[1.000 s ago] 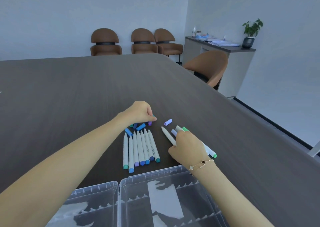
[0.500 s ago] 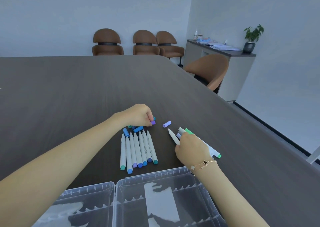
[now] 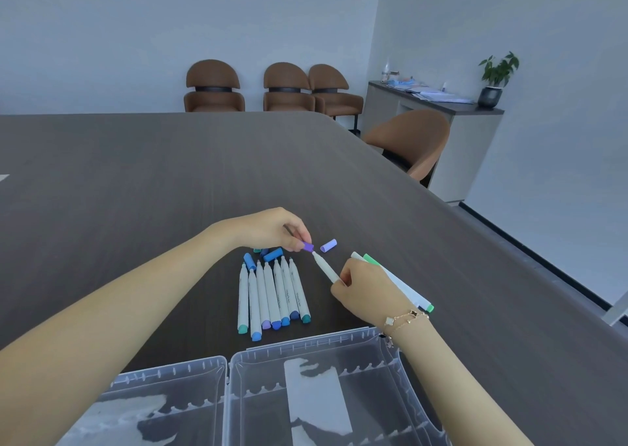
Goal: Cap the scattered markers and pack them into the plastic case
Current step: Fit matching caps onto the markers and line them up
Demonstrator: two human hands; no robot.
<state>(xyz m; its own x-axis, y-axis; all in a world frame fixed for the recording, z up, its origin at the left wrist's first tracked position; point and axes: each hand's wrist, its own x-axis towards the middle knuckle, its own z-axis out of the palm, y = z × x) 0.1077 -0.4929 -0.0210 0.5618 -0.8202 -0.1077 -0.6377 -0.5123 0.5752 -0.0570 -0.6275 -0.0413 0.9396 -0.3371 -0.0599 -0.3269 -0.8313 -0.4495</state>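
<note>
So you've got the big dark desk (image 3: 170, 180) filling most of the view, with the clear plastic case (image 3: 306, 354) lying open at the near edge, both halves flat. Just beyond it sits a row of 7 uncapped markers (image 3: 272, 292) side by side, tips pointing away from you, and a few loose blue caps (image 3: 272, 254) lie right at those tips. Over on the right, 2 more markers (image 3: 401, 284) lie partly under your right hand (image 3: 367, 289).

That right hand's grip is curled around a white marker (image 3: 324, 268), holding it tip-up toward the middle. Your left hand (image 3: 272, 230) has its grip pinching a purple cap (image 3: 308, 247) between thumb and fingertips, and the cap sits just beside the marker's tip, almost touching. 1 lilac cap (image 3: 328, 245) lies alone on the desk, just right of the purple one.
</note>
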